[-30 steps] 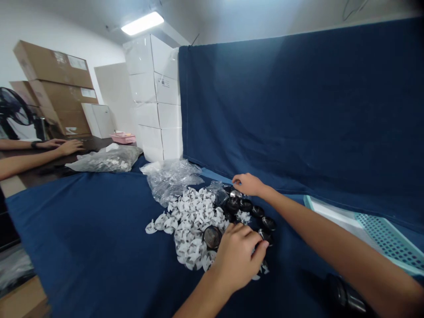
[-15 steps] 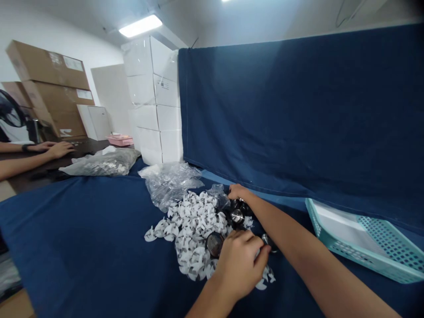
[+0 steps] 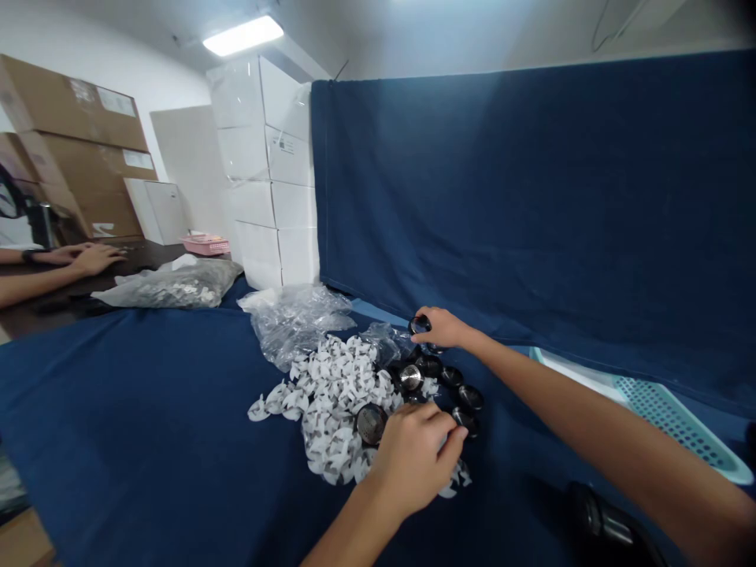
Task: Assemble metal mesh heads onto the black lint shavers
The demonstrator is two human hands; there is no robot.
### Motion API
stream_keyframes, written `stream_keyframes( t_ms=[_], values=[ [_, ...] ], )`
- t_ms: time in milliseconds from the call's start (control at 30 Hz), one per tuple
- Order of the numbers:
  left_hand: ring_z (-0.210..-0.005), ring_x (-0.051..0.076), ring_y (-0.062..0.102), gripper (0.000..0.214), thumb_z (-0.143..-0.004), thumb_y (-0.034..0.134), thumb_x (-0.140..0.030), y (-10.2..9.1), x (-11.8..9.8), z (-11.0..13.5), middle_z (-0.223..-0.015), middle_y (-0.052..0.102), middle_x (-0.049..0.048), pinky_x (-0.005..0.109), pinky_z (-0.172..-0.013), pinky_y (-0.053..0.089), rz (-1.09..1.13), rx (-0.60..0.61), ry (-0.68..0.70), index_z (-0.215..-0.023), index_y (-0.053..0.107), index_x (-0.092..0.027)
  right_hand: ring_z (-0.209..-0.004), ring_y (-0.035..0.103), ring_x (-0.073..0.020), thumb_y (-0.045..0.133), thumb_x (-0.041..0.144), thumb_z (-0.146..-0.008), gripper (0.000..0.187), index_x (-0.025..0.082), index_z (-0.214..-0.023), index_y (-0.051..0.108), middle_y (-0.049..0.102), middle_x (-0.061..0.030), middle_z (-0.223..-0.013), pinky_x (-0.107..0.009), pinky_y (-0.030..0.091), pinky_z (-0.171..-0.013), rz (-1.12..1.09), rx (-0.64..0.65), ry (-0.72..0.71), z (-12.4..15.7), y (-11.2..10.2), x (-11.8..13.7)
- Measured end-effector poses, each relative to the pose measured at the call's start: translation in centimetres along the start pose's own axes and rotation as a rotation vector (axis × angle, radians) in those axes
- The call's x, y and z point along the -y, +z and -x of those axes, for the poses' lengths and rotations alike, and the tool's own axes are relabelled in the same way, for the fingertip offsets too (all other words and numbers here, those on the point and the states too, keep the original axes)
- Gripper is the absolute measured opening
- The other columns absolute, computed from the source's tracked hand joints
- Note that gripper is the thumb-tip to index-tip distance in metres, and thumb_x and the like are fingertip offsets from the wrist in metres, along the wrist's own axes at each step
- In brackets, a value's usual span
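My right hand (image 3: 444, 327) grips a black round cap (image 3: 419, 324) by its edge, above the far end of a group of black round caps (image 3: 452, 376). Some of these have shiny metallic, ridged faces. My left hand (image 3: 416, 449) is closer to me, its fingers curled down beside the nearest caps; whatever they hold is hidden under the hand. Left of it, a dark cap with a perforated-looking face (image 3: 371, 424) lies on a heap of small white curved plastic pieces (image 3: 336, 394). A few white pieces lie just right of my left hand.
Crumpled clear plastic bags (image 3: 295, 323) lie behind the heap. A teal basket (image 3: 679, 429) stands at right, and a shiny black object (image 3: 614, 524) is at lower right. White boxes (image 3: 265, 181) are stacked behind. Another person's hands (image 3: 91, 256) are at far left, near a filled bag (image 3: 177, 283).
My right hand has risen from among the black caps with one in its fingers. My left hand has barely moved. The view has shifted slightly, and the black object at lower right now shows.
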State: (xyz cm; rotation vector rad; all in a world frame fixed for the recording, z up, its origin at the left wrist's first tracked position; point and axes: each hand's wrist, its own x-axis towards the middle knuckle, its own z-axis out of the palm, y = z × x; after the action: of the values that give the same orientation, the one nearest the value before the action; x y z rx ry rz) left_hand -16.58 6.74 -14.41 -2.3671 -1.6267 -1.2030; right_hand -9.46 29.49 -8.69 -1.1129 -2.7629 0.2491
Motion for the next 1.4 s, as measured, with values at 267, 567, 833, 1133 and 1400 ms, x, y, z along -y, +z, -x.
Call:
stream_keyframes(
  t_ms=[267, 567, 833, 1133, 1400],
  values=[
    [-0.070, 0.018, 0.066, 0.024, -0.091, 0.052, -0.027, 0.3, -0.5, 0.1, -0.075, 0.068, 0.0024, 0.031, -0.066, 0.052, 0.016, 0.028, -0.005, -0.075, 0.069, -0.020, -0.098, 0.065, -0.0230, 0.077, 0.055, -0.073, 0.077, 0.024, -0.137, 0.048, 0.065, -0.0081, -0.122, -0.035, 0.052, -0.087, -0.083, 0.254, -0.289, 5.4, 0.1, 0.0],
    [-0.067, 0.018, 0.065, 0.024, -0.090, 0.052, -0.027, 0.4, -0.6, 0.2, -0.073, 0.067, 0.0022, 0.031, -0.064, 0.052, 0.024, 0.038, -0.005, -0.075, 0.068, -0.020, -0.120, 0.052, -0.0288, 0.060, 0.030, -0.094, 0.036, 0.020, -0.129, 0.054, 0.050, -0.0104, -0.138, -0.053, 0.044, -0.100, -0.041, 0.098, -0.216, 1.1, 3.4, -0.2],
    [-0.071, 0.019, 0.067, 0.024, -0.091, 0.051, -0.029, 0.4, -0.7, 0.3, -0.076, 0.068, 0.0028, 0.035, -0.068, 0.054, 0.047, 0.064, 0.003, -0.078, 0.070, -0.020, -0.108, 0.060, -0.0251, 0.060, 0.032, -0.094, 0.032, 0.018, -0.123, 0.057, 0.058, -0.0094, -0.126, -0.047, 0.051, -0.091, -0.135, 0.222, -0.143, -0.8, 4.6, -0.8],
    [-0.071, 0.019, 0.068, 0.024, -0.091, 0.052, -0.028, 0.3, -0.9, 0.3, -0.074, 0.068, 0.0028, 0.033, -0.066, 0.054, 0.037, 0.055, 0.027, -0.076, 0.069, -0.019, -0.106, 0.061, -0.0248, 0.061, 0.031, -0.094, 0.033, 0.018, -0.124, 0.056, 0.059, -0.0094, -0.125, -0.046, 0.052, -0.090, -0.232, 0.218, -0.139, 0.1, 5.2, -1.1],
    [-0.068, 0.018, 0.066, 0.026, -0.091, 0.051, -0.029, 0.5, -1.0, 0.4, -0.074, 0.068, 0.0034, 0.033, -0.066, 0.053, 0.033, 0.061, 0.037, -0.076, 0.069, -0.019, -0.110, 0.060, -0.0262, 0.061, 0.031, -0.094, 0.036, 0.018, -0.127, 0.054, 0.058, -0.0098, -0.127, -0.049, 0.050, -0.094, -0.409, 0.161, -0.137, 2.3, 4.6, -1.5]
  ],
)
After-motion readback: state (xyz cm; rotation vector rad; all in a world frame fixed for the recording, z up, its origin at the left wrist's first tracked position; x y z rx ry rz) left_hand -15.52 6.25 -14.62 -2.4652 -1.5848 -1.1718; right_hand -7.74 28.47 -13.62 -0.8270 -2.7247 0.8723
